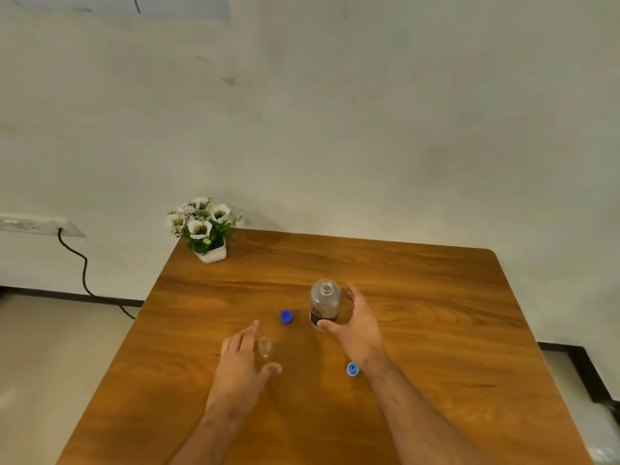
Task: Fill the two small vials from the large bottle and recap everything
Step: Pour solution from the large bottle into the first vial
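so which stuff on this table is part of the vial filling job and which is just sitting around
Job:
clear plastic large bottle, uncapped
small clear glass vial, open
dark blue screw cap
light blue cap
left hand, right hand

Lying about:
white-flowered plant in a white pot
wall socket with black cable

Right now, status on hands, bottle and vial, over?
Left hand open beside uncapped small vial. Right hand open around large bottle, cap off. Dark blue cap and light blue cap on table. Nothing blocking.
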`<move>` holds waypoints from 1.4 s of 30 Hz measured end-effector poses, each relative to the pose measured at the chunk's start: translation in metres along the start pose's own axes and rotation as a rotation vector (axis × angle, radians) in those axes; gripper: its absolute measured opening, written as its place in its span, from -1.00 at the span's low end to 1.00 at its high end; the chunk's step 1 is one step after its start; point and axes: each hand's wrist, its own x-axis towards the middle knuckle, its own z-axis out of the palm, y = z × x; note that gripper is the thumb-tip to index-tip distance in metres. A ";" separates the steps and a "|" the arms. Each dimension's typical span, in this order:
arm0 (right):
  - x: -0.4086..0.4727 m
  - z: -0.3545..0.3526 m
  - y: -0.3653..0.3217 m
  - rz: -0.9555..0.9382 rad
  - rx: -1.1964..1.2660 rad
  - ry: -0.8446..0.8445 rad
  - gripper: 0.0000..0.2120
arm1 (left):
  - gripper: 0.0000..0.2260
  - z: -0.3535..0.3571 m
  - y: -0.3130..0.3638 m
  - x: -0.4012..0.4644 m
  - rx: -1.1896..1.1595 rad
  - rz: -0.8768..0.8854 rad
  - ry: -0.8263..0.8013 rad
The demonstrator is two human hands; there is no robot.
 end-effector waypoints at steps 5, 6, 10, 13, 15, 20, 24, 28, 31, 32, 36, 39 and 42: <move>0.012 0.017 0.002 0.016 0.046 0.019 0.14 | -0.17 0.010 -0.011 0.012 -0.009 -0.047 -0.048; 0.015 0.019 0.002 0.015 0.047 0.022 0.14 | -0.21 0.013 -0.011 0.016 0.007 -0.038 -0.055; 0.023 0.027 0.003 0.007 0.036 -0.001 0.12 | -0.48 0.018 -0.014 0.028 0.067 -0.005 -0.054; 0.029 0.029 0.003 -0.013 0.036 -0.014 0.03 | -0.53 0.020 -0.012 0.032 0.089 0.029 -0.055; 0.031 0.028 0.001 -0.018 0.035 -0.011 -0.11 | -0.52 0.019 -0.005 0.031 0.083 0.049 -0.029; 0.024 0.018 -0.005 -0.043 0.101 -0.019 -0.17 | -0.46 0.001 0.017 0.033 -0.144 0.061 0.065; 0.009 -0.004 -0.022 -0.137 0.108 -0.039 -0.24 | -0.53 -0.023 0.042 0.035 -0.252 0.159 0.155; -0.008 -0.036 -0.051 -0.264 0.018 -0.037 -0.26 | -0.89 -0.050 0.077 0.028 -0.319 0.194 0.142; -0.022 -0.063 -0.078 -0.353 -0.041 -0.026 -0.35 | -0.94 -0.069 0.104 0.019 -0.442 0.281 0.113; -0.026 -0.071 -0.086 -0.379 -0.057 -0.022 -0.36 | -0.93 -0.074 0.112 0.016 -0.486 0.321 0.101; -0.043 -0.102 -0.116 -0.447 -0.054 -0.047 -0.27 | -0.96 -0.097 0.142 -0.002 -0.714 0.389 0.033; -0.055 -0.122 -0.133 -0.488 -0.071 -0.051 -0.21 | -0.74 -0.111 0.157 -0.013 -0.792 0.470 -0.002; -0.064 -0.136 -0.143 -0.524 -0.113 -0.045 -0.20 | -0.63 -0.115 0.168 -0.014 -0.761 0.527 0.017</move>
